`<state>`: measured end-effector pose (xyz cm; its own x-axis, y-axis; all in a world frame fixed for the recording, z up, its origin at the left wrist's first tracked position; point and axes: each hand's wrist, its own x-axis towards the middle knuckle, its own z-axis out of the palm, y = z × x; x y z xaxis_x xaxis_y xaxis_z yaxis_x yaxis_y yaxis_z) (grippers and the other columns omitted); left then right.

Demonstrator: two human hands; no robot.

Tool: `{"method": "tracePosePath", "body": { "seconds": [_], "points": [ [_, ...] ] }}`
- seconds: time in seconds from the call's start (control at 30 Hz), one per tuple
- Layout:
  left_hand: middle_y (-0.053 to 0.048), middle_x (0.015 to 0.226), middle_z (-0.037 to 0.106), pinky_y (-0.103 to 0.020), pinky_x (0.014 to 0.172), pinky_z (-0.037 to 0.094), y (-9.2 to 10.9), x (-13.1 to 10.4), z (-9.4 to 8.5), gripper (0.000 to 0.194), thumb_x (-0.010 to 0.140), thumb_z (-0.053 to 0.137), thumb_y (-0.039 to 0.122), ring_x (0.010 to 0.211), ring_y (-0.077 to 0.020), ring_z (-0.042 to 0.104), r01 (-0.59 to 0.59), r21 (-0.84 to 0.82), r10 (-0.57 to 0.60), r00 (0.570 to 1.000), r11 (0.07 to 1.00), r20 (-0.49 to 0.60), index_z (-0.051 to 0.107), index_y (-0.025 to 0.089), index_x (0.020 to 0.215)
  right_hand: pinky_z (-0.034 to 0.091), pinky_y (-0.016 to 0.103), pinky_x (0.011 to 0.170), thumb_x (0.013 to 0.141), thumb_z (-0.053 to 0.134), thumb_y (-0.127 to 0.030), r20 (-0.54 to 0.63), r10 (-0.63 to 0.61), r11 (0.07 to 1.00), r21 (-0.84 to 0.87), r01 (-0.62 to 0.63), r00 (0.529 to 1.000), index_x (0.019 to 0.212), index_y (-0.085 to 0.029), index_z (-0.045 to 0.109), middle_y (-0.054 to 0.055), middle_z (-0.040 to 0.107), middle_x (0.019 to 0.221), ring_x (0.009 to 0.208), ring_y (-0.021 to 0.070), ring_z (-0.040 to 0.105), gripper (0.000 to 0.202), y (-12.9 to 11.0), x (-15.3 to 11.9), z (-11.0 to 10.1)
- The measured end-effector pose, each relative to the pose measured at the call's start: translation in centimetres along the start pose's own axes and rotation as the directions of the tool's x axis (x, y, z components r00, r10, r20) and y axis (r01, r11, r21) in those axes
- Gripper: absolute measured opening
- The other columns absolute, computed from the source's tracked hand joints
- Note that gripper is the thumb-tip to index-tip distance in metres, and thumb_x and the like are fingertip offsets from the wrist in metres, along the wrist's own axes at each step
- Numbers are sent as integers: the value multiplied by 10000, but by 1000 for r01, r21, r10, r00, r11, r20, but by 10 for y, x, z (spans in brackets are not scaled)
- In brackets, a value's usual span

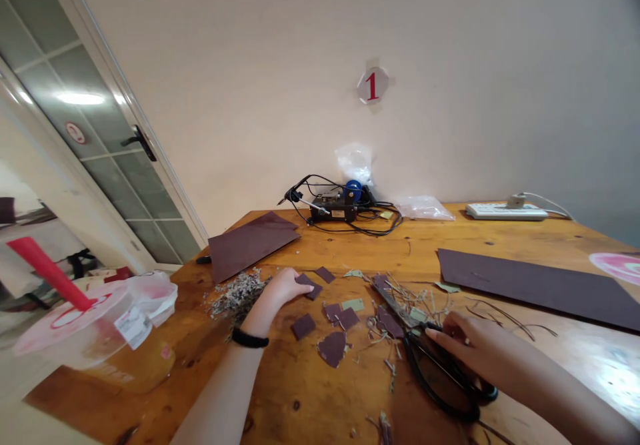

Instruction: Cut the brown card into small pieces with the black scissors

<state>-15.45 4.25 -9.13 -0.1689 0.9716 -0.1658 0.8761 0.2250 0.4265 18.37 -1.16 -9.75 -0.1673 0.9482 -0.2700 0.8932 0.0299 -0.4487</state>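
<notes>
My left hand [284,287], with a black band on the wrist, is closed at the fingertips on a small dark maroon square [311,287] just above or on the table. My right hand [463,339] is curled over black-handled scissors [437,371], its fingers near the pivot. The blades point away to the left, over cut scraps. Between the hands lie more dark squares [303,326], an irregular dark piece [333,349] and a pale green piece [353,304]. A bunch of dried flowers [240,295] is partly hidden behind my left wrist.
Dark sheets [250,245] lie at the back left, another dark sheet [535,288] at right. A drink cup [120,338] with a red straw stands near left. A black device with cables [333,208] and a power strip [505,211] sit along the wall. Dry stems [510,318] are scattered.
</notes>
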Motion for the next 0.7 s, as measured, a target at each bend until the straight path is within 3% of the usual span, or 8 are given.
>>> {"method": "tracePosePath", "body": {
  "seconds": [0.23,0.37,0.5,0.57,0.63,0.7],
  "points": [
    [-87,856,671,-310,668,404,6,0,3,227,631,683,291,834,-274,618,-35,-79,33,999,996,-27,581,159,785,354,295,466,861,469,-429,11,11,999,37,-12,1000,697,-238,501,48,676,566,493,233,647,254,3,2,3],
    [-67,888,654,-303,728,428,10,-3,4,206,641,665,250,858,-241,609,-121,-160,122,993,980,-5,538,175,786,362,295,468,851,477,-435,-30,-19,1000,21,20,999,690,-234,519,41,669,563,486,225,636,261,8,5,4],
    [-19,826,624,-293,740,444,24,-12,1,225,665,674,291,823,-205,596,-229,-297,249,968,927,28,515,187,787,463,328,545,834,480,-506,-190,-126,973,166,158,974,739,-233,571,51,695,660,577,226,653,304,11,9,-1],
    [3,783,582,-287,729,443,39,-24,5,209,692,655,284,783,-182,573,-335,-407,347,937,850,-46,493,194,787,527,351,631,799,506,-589,-309,-167,894,354,276,936,827,-230,606,81,718,817,723,246,679,373,7,9,-2],
    [19,750,524,-274,697,434,58,-40,17,157,717,605,223,727,-158,535,-447,-435,395,895,782,-210,459,203,772,556,377,751,737,570,-643,-361,-162,755,554,351,919,943,-235,623,104,716,955,914,282,674,461,-2,7,0],
    [11,783,489,-263,665,428,76,-60,35,119,739,544,170,705,-147,504,-547,-406,413,831,732,-373,445,208,793,537,423,860,686,649,-631,-316,-211,604,702,377,925,1092,-268,618,103,690,1106,1061,311,630,545,-13,3,8]
  ]
}}
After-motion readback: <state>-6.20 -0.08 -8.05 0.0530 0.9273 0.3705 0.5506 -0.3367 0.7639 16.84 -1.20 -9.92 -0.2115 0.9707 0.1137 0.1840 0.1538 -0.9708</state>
